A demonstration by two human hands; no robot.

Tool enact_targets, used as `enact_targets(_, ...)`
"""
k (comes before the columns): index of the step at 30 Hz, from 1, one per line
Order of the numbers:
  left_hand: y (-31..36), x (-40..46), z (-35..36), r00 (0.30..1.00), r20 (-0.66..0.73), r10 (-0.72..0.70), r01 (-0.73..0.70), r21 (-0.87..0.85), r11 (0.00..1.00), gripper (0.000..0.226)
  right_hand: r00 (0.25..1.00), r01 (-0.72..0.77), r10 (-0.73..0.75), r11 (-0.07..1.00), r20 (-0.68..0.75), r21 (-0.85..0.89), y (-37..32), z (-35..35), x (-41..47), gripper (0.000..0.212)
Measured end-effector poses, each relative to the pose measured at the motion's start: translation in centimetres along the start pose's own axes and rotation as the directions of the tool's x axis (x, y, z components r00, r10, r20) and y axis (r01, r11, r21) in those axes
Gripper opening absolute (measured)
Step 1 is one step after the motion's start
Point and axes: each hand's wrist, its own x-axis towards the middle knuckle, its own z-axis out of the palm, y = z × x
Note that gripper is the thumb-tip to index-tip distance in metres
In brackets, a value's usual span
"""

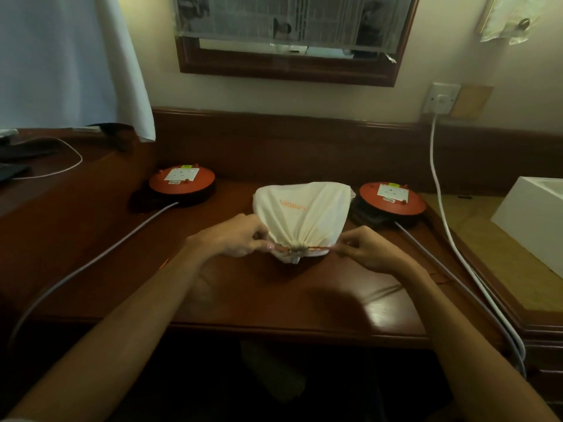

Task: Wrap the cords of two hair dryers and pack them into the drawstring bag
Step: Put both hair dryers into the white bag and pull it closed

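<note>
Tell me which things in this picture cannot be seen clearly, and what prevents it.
- Head view: contents of the drawstring bag, hidden by its cloth; no hair dryers visible.
- Orange print on the bag, too blurred to read.
- Orange drawstring ends, hidden inside the fingers of the left hand and right hand.
- Labels on the two orange discs, too small.
- White box, cut by the right edge.

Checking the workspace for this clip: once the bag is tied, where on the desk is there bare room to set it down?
Bare wood lies between the desk's front edge and the drawstring bag, under both forearms, and left of the left hand up to the grey cable. The back is crowded: the bag sits between two orange socket reels.
</note>
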Motion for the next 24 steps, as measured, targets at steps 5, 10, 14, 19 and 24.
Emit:
enact_targets(5, -0.4, -2.8, -4.3, 0.983, 0.181, -0.034, 0.028, 0.037, 0.999, 0.032, 0.988, -0.141, 0.133, 0.984, 0.081, 0.106, 1.6, -4.8, -2.3, 0.045)
enact_targets(10, -1.9, -1.9, -10.4, 0.987, 0.104, -0.124, 0.126, -0.018, 0.992, 0.043, 0.964, -0.229, 0.233, 0.972, -0.13, 0.047, 3.0, -11.4, 0.7, 0.043)
enact_targets(14, -1.3, 1.3, -15.7, 0.982, 0.005, -0.19, 0.189, 0.051, 0.981, 0.047, 0.949, -0.227, 0.202, 0.971, -0.244, -0.078, 1.9, -15.6, 4.6, 0.041)
enact_targets(19, 1.9, 8.3, -18.8, 0.936, -0.35, -0.046, 0.148, 0.273, 0.95, 0.038, 0.939, -0.18, 0.041, 0.904, -0.341, -0.388, -1.5, -15.2, 12.8, 0.038)
enact_targets(24, 3.2, 15.6, -10.9, 0.945, -0.326, 0.013, 0.111, 0.357, 0.928, 0.034, 0.966, -0.129, -0.031, 0.803, -0.257, -0.582, -2.2, -7.3, 18.6, 0.031)
